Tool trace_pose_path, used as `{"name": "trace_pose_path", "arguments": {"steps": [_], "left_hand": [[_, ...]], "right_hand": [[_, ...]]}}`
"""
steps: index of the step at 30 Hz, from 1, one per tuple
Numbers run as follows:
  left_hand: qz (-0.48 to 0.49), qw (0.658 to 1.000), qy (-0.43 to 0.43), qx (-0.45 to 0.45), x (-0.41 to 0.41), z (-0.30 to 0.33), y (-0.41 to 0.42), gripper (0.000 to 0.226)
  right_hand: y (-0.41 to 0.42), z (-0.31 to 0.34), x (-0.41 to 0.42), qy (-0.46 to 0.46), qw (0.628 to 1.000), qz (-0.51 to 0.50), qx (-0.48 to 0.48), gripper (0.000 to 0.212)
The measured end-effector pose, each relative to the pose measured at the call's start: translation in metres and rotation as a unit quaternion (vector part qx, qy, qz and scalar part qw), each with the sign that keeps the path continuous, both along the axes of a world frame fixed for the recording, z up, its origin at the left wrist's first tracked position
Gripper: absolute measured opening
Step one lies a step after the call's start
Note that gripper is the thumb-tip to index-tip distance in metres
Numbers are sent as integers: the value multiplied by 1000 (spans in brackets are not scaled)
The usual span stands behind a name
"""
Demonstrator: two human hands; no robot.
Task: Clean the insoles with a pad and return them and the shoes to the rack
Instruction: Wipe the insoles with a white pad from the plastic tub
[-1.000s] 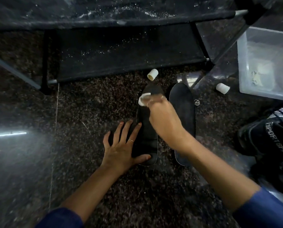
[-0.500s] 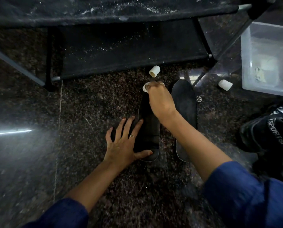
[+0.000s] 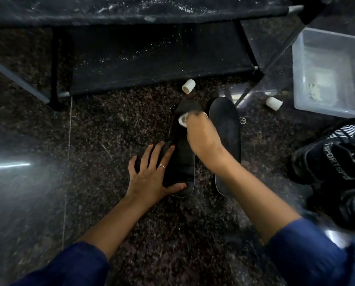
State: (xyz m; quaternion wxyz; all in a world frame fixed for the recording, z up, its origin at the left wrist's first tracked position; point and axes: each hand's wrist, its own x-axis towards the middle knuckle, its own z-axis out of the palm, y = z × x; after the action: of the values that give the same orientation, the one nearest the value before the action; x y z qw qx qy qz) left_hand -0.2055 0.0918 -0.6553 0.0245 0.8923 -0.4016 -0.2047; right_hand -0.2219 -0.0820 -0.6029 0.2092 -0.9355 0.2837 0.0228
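Two black insoles lie side by side on the dark speckled floor. My left hand rests flat, fingers spread, pinning the heel end of the left insole. My right hand grips a small white pad and presses it on the upper part of that insole. The right insole lies untouched beside it, partly hidden by my right forearm. Black sport shoes sit at the right edge. The black fabric rack stands beyond the insoles.
Two small white caps lie on the floor, one just past the insole tips, one near a clear plastic bin at the right. A small metal ring lies beside the right insole.
My right hand pushed the pad up to the left insole's toe, then drew it back a little toward the middle. My left hand stayed on the heel.
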Motion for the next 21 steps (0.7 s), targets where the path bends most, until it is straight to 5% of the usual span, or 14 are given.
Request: {"name": "trace_pose_path", "arguments": {"steps": [6,12,21], "left_hand": [[0,999,-6,-37,-3,-1,3,100],[-6,1000,6,-3,-2,7,-1,99],[-8,1000,-1,1,-2,6,0,98]], "right_hand": [[22,-18,-53,-38,997,-16,71,48],[-21,-22,-8,-35,998,-39,-33,40],[47,-1,-84,35,996,75,30,39]]}}
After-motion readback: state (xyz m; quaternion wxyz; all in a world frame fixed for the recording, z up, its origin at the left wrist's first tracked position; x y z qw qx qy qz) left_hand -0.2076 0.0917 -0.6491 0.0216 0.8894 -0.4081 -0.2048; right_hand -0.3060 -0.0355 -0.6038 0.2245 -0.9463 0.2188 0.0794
